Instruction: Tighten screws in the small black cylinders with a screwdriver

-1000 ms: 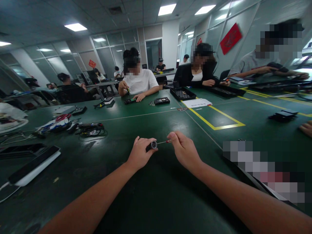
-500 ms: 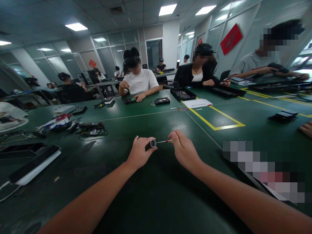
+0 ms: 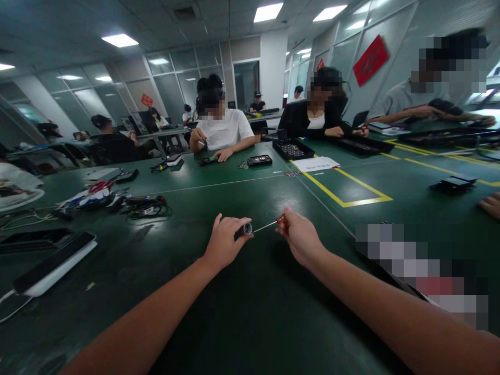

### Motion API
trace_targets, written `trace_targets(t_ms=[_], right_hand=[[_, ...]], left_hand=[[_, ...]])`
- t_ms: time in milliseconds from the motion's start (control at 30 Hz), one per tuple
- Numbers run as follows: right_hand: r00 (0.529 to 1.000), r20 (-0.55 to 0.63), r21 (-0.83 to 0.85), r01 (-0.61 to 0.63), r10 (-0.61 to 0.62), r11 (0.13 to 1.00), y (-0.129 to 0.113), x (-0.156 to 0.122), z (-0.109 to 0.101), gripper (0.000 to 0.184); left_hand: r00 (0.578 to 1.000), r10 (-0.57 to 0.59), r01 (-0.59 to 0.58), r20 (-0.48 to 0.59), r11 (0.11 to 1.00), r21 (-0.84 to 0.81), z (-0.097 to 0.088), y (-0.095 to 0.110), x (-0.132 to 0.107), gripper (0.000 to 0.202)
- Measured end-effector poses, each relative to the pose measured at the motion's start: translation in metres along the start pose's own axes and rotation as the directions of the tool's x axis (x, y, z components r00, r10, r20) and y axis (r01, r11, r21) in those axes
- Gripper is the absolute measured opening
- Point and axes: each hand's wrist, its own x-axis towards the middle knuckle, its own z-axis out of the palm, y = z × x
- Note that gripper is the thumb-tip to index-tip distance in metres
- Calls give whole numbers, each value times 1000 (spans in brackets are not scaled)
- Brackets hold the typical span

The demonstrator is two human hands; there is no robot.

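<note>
My left hand (image 3: pixel 225 238) is closed around a small dark cylinder (image 3: pixel 247 228) with a pale ring at its open end, which faces me. Most of its body is hidden by my fingers. In my right hand (image 3: pixel 300 235) is a screwdriver (image 3: pixel 266 226) with a thin metal shaft and a red handle, pinched between thumb and fingers. The shaft slants down to the left, its tip close to the cylinder's rim. Whether the tip touches the rim I cannot tell. Both hands are above the green table (image 3: pixel 250 323).
Tangled cables (image 3: pixel 146 207) and a black-and-white power strip (image 3: pixel 57 263) lie at left. A black parts tray (image 3: pixel 294 150) and a paper sheet (image 3: pixel 316 164) are farther back. Yellow tape (image 3: pixel 367 201) marks the right side. A person in white (image 3: pixel 224 130) works opposite.
My right hand has shifted slightly right, and the screwdriver has gone from nearly level to slanted, its handle higher. The cylinder's open end has turned a little more toward me.
</note>
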Motion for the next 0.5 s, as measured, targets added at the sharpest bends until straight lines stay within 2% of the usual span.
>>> trace_targets(t_ms=[67,167,400,500], right_hand=[[997,-50,-50,59,-62,997,3,0,0,36],[987,-33,-151,149,-156,977,2,-4,1,34],[958,106,-359,286,-266,888,-10,-17,3,32],[935,195,-355,350,-297,867,-14,-23,3,28]], left_hand=[[1000,-30,30,7,1000,5,1,-2,1,34],[999,-46,46,-1,999,7,3,-4,1,34],[1000,-20,19,-14,1000,-6,3,-4,-1,34],[1000,-9,9,-10,1000,-14,2,-5,-2,34]])
